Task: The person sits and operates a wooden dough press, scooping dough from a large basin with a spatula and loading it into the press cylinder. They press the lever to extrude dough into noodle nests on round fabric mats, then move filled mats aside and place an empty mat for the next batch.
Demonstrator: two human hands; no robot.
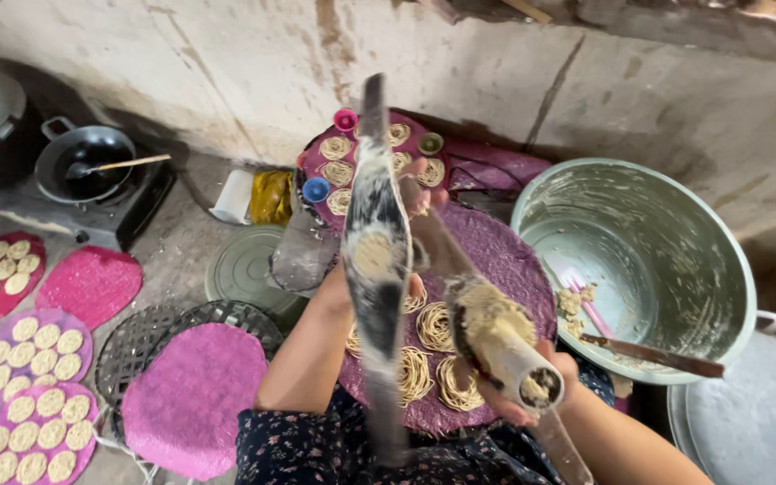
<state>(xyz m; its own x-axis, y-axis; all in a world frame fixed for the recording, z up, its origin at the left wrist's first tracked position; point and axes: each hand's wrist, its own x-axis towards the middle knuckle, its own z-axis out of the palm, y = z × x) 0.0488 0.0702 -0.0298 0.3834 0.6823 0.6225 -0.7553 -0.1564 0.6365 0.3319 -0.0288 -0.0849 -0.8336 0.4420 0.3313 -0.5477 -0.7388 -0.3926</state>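
Noodle press (496, 346) is clamped in the right hand (532, 395) over the purple mat (505, 260); left hand's (339, 287) grip is hidden. Press should be circled steadily, coils kept apart beside existing nests (433, 328).

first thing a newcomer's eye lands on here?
Centre frame: the noodle press, smeared with dough, in the right hand, its long lever raised under the left hand. Beneath it, a purple woven mat holds small noodle nests. At right is a big, nearly empty metal basin; at left, pink mats covered with round discs.
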